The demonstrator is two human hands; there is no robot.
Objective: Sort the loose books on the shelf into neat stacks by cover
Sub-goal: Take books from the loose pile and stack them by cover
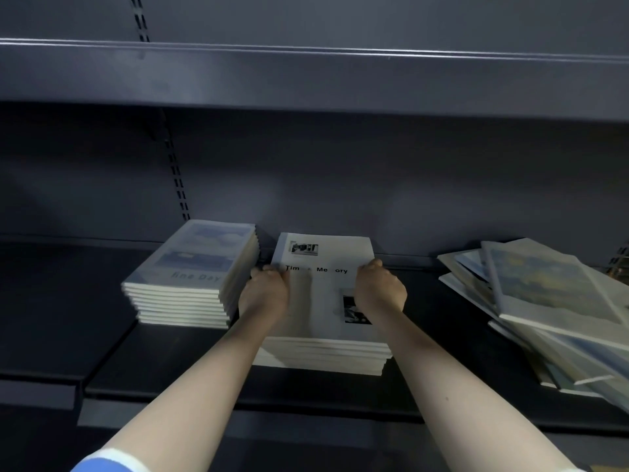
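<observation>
head cam — worn, looks forward and down | close on dark shelf (170, 352) | single view

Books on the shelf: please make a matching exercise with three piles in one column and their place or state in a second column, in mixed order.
Column one:
1. blue pile
2. white pile
3. yellow-blue books

Column two:
A. loose and fanned out, at the right
B. neat stack at the left, no hand on it
C. in the middle, its top book gripped by the left hand and right hand

Right pairs: 1-B, 2-C, 3-A
</observation>
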